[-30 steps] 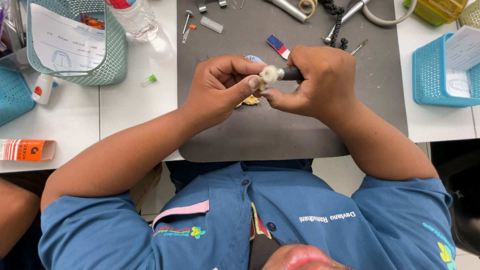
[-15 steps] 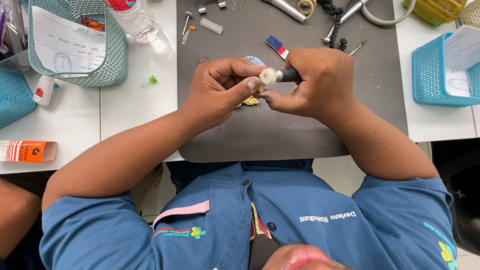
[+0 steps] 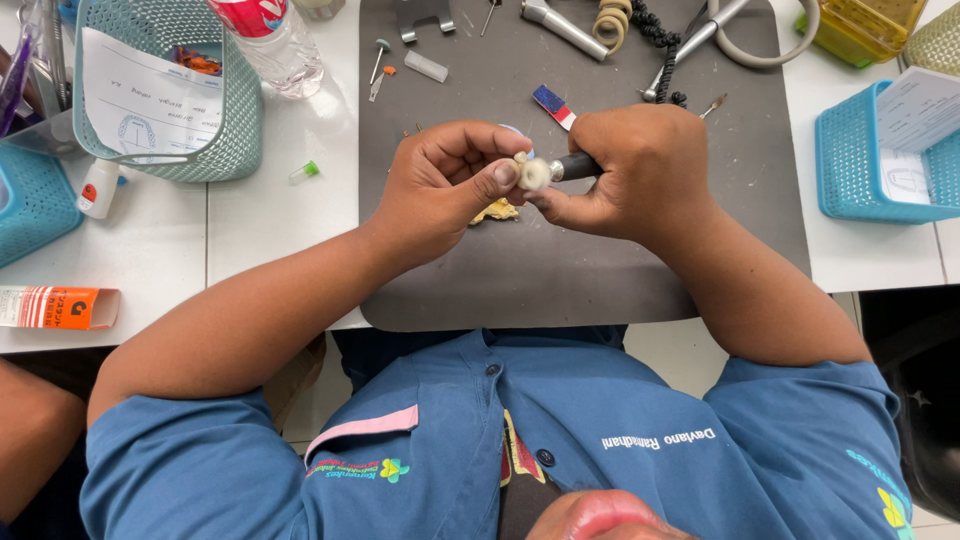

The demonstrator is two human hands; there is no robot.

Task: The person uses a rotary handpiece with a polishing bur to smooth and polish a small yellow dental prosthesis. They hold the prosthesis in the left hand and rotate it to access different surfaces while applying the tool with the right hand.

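- Left hand [image 3: 440, 185] was curled shut around a small yellowish piece [image 3: 497, 211], pinched just above the middle of the grey mat [image 3: 560, 270].
- Right hand [image 3: 640, 170] was wrapped tight on a dark-handled tool [image 3: 575, 166], its pale round tip [image 3: 533, 174] touching the left thumb.
- My take: bracing both hands together over the mat looked smart, light pressure only.
- Green basket [image 3: 235, 130] sat well left of the mat on the worktop [image 3: 280, 220].

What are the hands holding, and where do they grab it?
Right hand grips a dark-handled tool by its handle; left hand pinches a small whitish piece at the tip.
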